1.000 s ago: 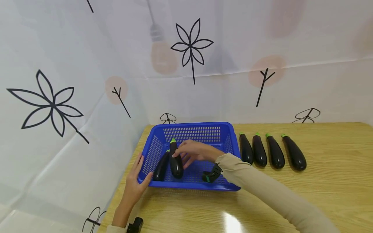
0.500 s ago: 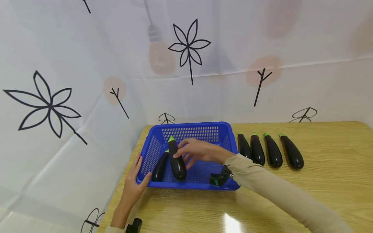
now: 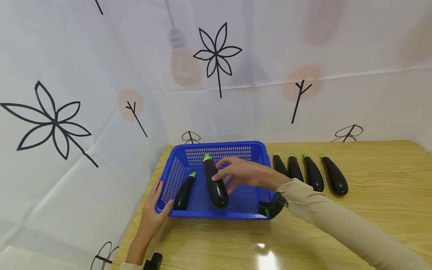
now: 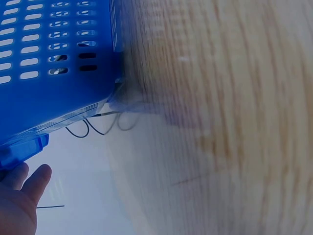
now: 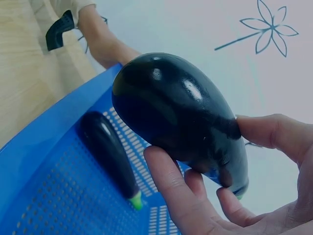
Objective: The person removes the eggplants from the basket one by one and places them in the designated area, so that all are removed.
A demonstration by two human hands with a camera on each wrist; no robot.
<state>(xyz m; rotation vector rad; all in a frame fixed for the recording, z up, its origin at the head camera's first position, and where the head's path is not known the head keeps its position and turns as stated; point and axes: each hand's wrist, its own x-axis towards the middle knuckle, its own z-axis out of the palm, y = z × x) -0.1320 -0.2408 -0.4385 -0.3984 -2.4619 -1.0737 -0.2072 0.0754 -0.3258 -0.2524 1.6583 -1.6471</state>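
My right hand (image 3: 243, 173) grips a dark, glossy eggplant (image 3: 216, 183) with a green stem cap, between thumb and fingers. It hangs tilted above the floor of the blue plastic basket (image 3: 216, 215). In the right wrist view the eggplant (image 5: 181, 107) fills the middle, with the thumb on one side and the fingers on the other. A second eggplant (image 3: 184, 192) lies in the basket's left part. My left hand (image 3: 153, 212) rests against the basket's front left corner, fingers fairly straight along the side and thumb at the front rim. The left wrist view shows its fingertips at the rim.
Several eggplants (image 3: 334, 175) lie in a row on the wooden table (image 3: 378, 176), right of the basket. A white printed cloth (image 3: 270, 112) hangs behind and to the left. My right forearm (image 3: 337, 217) crosses over the table's right side.
My right hand has lifted the eggplant and moved it right, away from the other one in the basket. The left hand stays at the basket's corner. The view has shifted slightly.
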